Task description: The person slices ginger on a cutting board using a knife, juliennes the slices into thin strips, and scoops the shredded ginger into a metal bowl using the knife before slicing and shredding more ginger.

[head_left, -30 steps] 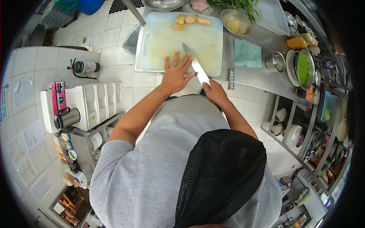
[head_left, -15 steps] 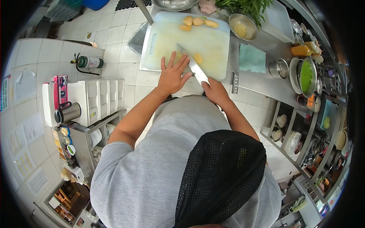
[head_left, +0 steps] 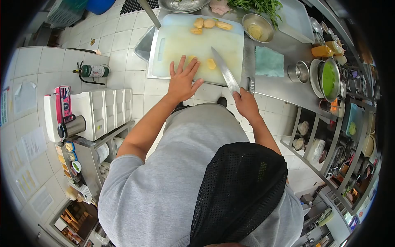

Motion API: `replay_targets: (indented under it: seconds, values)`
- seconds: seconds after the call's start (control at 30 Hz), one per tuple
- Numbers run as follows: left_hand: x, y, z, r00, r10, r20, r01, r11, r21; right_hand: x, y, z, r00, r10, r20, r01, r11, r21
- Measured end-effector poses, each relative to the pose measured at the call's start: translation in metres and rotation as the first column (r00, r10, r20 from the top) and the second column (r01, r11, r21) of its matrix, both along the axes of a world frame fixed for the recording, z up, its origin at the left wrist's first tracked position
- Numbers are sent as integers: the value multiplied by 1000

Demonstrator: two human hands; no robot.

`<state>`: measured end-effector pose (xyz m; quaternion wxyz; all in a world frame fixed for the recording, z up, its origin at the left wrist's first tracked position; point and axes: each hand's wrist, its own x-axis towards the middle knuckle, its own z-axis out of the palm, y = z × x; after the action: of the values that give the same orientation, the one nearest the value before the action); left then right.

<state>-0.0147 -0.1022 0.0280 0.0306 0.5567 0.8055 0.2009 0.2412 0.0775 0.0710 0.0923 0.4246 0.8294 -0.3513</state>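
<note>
My left hand (head_left: pixel 181 81) is spread over the near edge of the white cutting board (head_left: pixel 177 43), fingers apart. A bit of pale yellow food (head_left: pixel 192 57) shows at its fingertips; whether they press on it I cannot tell. In my right hand (head_left: pixel 245 103) is the handle of a large kitchen knife (head_left: pixel 225 70), its blade slanting up and left over the board's right side. Just left of the blade lies a cut yellow piece (head_left: pixel 211 64), apart from it. Several peeled yellow chunks (head_left: pixel 209 23), which look like ginger, lie at the board's far edge.
Right of the board are a metal bowl (head_left: pixel 258 28) with finely cut yellow food, a green cloth (head_left: pixel 269 61) and small steel pots (head_left: pixel 298 73). Leafy greens (head_left: pixel 259 8) and a clear plastic tub (head_left: pixel 295 20) stand behind. A metal post (head_left: pixel 149 13) rises at the board's far left corner.
The knife has moved right, away from my left hand and the cut piece, with my right hand drawing back to the right. My left hand stays spread in nearly the same place.
</note>
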Motion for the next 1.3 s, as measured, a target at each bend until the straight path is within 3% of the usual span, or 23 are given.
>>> replay_targets:
  seconds: [0.27,0.5,0.7,0.93,1.03,1.3]
  values:
    - [19,25,-3,992,-120,40,120,993,-5,7,-10,-13,1000,4,17,-4,1000,5]
    - [21,25,-6,993,-110,32,110,994,4,5,-15,-4,998,-29,58,33,998,-57]
    - [24,26,-6,993,-108,51,108,994,13,-17,-7,-29,998,48,-35,-47,999,22]
    - [24,24,-6,993,-98,65,98,995,10,-1,-12,-29,1000,11,-19,-11,1000,2]
    - [23,24,-6,994,-93,64,92,996,13,9,-17,-12,998,-11,58,17,995,-95]
    - [22,26,-5,993,-113,43,114,993,-10,-16,-10,-38,996,5,-90,-10,999,-50]
